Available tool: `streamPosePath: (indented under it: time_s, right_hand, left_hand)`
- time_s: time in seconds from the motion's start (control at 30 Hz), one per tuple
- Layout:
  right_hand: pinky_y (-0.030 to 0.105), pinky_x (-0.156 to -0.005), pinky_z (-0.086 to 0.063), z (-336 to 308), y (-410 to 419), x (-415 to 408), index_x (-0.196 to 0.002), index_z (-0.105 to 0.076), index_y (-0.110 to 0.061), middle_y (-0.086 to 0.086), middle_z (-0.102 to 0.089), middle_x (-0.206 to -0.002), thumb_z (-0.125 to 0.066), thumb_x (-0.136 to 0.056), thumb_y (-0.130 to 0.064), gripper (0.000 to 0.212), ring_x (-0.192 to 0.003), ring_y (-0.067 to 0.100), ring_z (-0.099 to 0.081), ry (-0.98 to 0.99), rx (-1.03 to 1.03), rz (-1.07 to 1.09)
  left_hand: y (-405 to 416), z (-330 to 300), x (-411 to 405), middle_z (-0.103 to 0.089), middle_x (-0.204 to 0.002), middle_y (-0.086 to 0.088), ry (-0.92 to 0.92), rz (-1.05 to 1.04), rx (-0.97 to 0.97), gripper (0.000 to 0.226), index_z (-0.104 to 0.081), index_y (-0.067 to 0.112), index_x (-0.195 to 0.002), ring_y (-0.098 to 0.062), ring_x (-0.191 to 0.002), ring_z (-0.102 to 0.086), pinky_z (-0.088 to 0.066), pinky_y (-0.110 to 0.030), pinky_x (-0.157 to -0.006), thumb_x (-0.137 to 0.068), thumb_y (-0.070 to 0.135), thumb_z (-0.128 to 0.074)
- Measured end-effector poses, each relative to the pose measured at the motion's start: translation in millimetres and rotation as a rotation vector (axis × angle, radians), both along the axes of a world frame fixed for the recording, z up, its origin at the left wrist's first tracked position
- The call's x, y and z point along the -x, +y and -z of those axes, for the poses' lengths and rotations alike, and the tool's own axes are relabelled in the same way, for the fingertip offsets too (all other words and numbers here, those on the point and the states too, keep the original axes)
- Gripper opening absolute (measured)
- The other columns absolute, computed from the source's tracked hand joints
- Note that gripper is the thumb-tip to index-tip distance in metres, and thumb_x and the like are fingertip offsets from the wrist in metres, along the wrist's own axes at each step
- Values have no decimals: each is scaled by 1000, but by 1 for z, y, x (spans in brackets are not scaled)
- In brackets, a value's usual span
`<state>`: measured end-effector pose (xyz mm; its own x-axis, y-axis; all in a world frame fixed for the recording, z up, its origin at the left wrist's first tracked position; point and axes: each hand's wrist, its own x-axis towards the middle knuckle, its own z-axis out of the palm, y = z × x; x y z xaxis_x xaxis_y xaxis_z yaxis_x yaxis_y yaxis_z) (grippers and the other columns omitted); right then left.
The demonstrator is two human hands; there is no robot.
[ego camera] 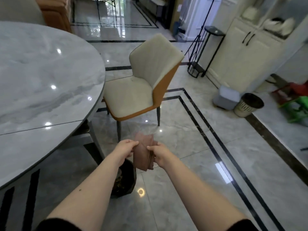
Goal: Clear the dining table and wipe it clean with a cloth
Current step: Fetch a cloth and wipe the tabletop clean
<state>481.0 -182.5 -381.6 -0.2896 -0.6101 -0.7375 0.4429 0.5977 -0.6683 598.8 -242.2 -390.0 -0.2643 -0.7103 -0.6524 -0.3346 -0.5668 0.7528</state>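
A folded brown cloth (pixel 143 152) hangs in the air between both my hands, above the floor to the right of the table. My left hand (pixel 125 149) pinches its left edge and my right hand (pixel 160 153) pinches its right edge. The round grey marble dining table (pixel 41 80) fills the left of the view, and the part of its top that I see is bare and glossy. The cloth is off the table, past its right rim.
A cream and orange chair (pixel 141 85) stands just right of the table, facing it. A black bin (pixel 124 179) sits on the floor under my left forearm. Two more bins (pixel 250 105) and a white cabinet (pixel 241 55) are at the right.
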Motion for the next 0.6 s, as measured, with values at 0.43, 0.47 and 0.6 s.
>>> streamPosePath:
  time_s: [0.43,0.47,0.6]
  right_hand:
    - [32,-73,-50,-72,242,127,-132,-50,-9,15,-60,-125,-52,-92,-1,41,-110,30,-59,150,70,408]
    - [29,-70,-51,-77,265,134,-133,-49,-11,14,-60,-125,-53,-92,-1,43,-112,29,-59,166,61,441]
    - [23,-68,-51,-96,365,158,-126,-56,-8,16,-62,-121,-56,-89,1,38,-102,27,-62,274,21,591]
  left_hand:
    - [186,-61,170,-60,-109,-10,21,447,6,23,-54,8,-110,-20,-94,-55,-42,-31,-78,-90,17,-59]
    - [203,-63,182,-59,-113,-11,12,476,3,28,-53,6,-113,-20,-95,-55,-44,-31,-74,-89,20,-61]
    - [288,-76,232,-56,-120,-15,53,686,-115,43,-51,3,-121,-23,-96,-57,-51,-29,-65,-92,34,-56]
